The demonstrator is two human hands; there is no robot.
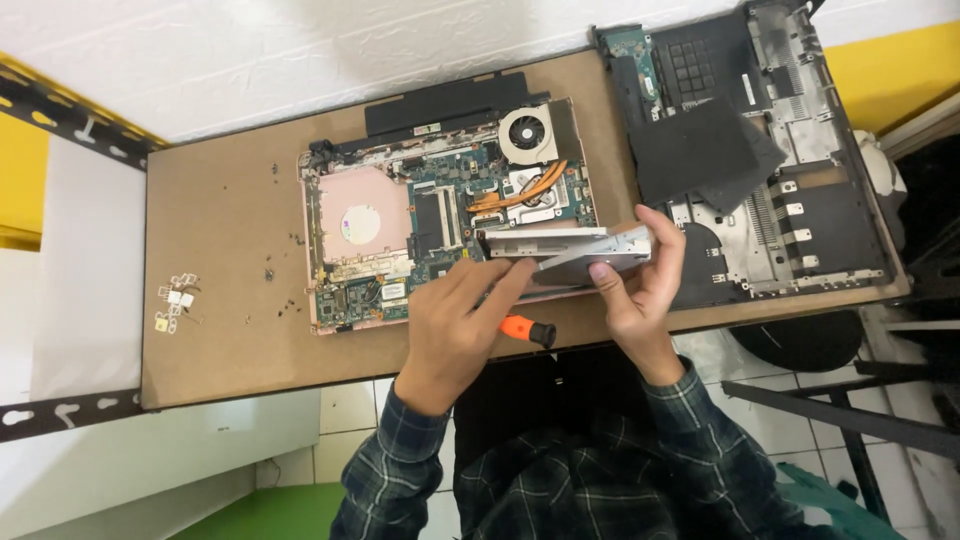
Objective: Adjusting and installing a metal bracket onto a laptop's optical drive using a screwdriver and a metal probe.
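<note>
Head view: At frame centre, both hands hold a flat silver optical drive [568, 250] just above the opened laptop chassis [445, 215]. The right hand [645, 290] fingers are closed around its right end. The left hand [455, 325] presses its fingers against the front edge and pins an orange-handled screwdriver [527, 329]. The bottom cover [760, 150] lies upper right on the tabletop [220, 290]; loose screws [285, 280] lie left. The motherboard, fan and heat pipe remain mounted.

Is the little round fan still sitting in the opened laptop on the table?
Yes, the round fan sits at the top right corner of the opened laptop, beside the copper pipes, while both hands hold a silver drive in front.
</note>
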